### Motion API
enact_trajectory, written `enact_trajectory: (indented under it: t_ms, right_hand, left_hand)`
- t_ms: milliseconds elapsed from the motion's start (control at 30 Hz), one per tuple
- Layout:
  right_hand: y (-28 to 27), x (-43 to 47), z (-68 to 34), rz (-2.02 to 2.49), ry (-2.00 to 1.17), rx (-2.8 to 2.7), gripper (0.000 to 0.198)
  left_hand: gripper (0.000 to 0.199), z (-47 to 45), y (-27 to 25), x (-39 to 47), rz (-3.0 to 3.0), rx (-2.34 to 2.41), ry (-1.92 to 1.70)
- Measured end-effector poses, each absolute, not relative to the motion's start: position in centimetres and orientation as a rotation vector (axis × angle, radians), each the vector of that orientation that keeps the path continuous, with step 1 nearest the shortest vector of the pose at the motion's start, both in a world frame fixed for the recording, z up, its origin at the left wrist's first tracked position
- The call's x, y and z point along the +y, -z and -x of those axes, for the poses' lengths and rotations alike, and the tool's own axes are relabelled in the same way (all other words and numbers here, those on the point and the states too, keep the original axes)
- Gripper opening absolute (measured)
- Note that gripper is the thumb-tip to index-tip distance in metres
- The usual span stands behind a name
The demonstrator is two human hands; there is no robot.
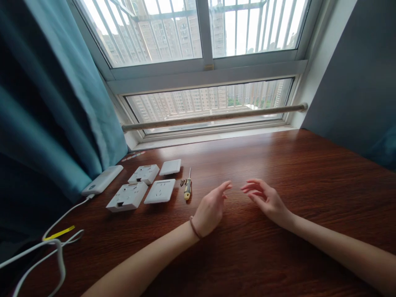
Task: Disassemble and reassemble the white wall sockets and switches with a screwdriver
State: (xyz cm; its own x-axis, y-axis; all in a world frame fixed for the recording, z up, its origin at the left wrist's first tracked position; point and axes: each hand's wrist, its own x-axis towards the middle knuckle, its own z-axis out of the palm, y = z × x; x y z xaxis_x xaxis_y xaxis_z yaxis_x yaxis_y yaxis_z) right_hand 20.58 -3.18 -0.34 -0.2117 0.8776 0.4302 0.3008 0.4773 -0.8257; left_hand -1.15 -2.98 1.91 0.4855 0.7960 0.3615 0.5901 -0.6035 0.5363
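Observation:
My left hand hovers over or rests on the brown table, its fingers loosely bent with nothing seen in them. Facing it, a short gap away, my right hand has its fingers apart and holds nothing. Nearest to my left hand lies a screwdriver with a yellow and dark handle, its shaft pointing to the window. Several small screws lie beside it. Further left are a white socket panel, a white switch panel and two white mounting boxes, one nearer and one farther.
A white power strip or adapter with a white cable lies at the left, by the blue curtain. A yellow tag is on the cable. Beyond the wooden table runs a rail before the window.

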Motion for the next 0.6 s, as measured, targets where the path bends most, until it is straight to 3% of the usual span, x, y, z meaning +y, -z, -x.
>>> enact_trajectory:
  t_ms: [67, 100, 267, 467, 600]
  right_hand:
    - [0.3, -3.1, -18.8, 0.858, -0.900, -1.775, 0.062]
    - [0.4, -3.0, -18.0, 0.814, -0.958, -1.775, 0.066]
    - [0.7, -2.9, -15.9, 0.717, -0.928, -1.848, 0.064]
    - [0.2, -5.2, -16.3, 0.522, -0.764, -2.073, 0.074]
    - [-0.3, -6.0, -16.2, 0.522, -0.698, -2.159, 0.074]
  left_hand:
    - [0.057, -0.6, -1.1, -3.2, -2.220, 0.933, -1.010]
    - [0.063, -1.3, -0.7, -3.2, -2.124, 0.894, -1.053]
    - [0.058, -2.4, 0.8, -3.0, -1.929, 0.961, -1.168]
    - [0.094, -2.1, 2.1, -4.2, -1.932, 0.811, -1.149]
    - [0.096, -2.8, 2.8, -5.1, -1.969, 0.706, -1.212]
